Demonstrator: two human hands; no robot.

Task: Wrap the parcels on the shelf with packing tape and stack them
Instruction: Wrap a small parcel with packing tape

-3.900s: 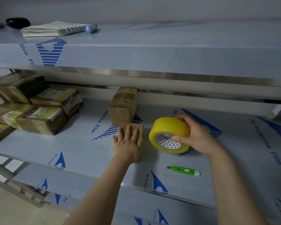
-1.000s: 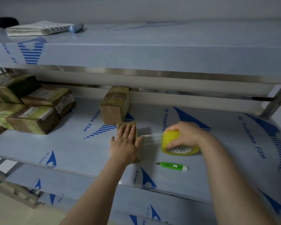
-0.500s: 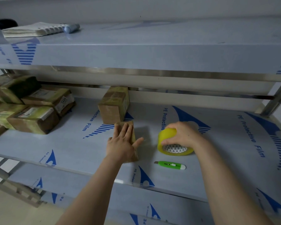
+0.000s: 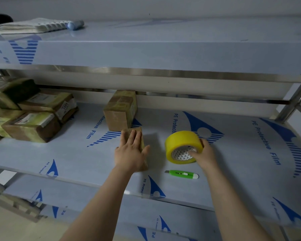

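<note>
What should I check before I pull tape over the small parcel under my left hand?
1. Small parcel pinned down: ok, the left hand lies flat on it.
2. Tape roll in grip: ok, the right hand holds it.
3. Tape's free end stuck to the parcel: cannot tell.
4. Green cutter within reach: ok, it lies on the shelf just nearer than the roll.
5. Path between parcel and roll: ok, only bare shelf.

left hand point(image 4: 131, 153) covers most of the small parcel point(image 4: 142, 139); stacked parcels point(image 4: 33, 126) are cut off leftward.
</note>
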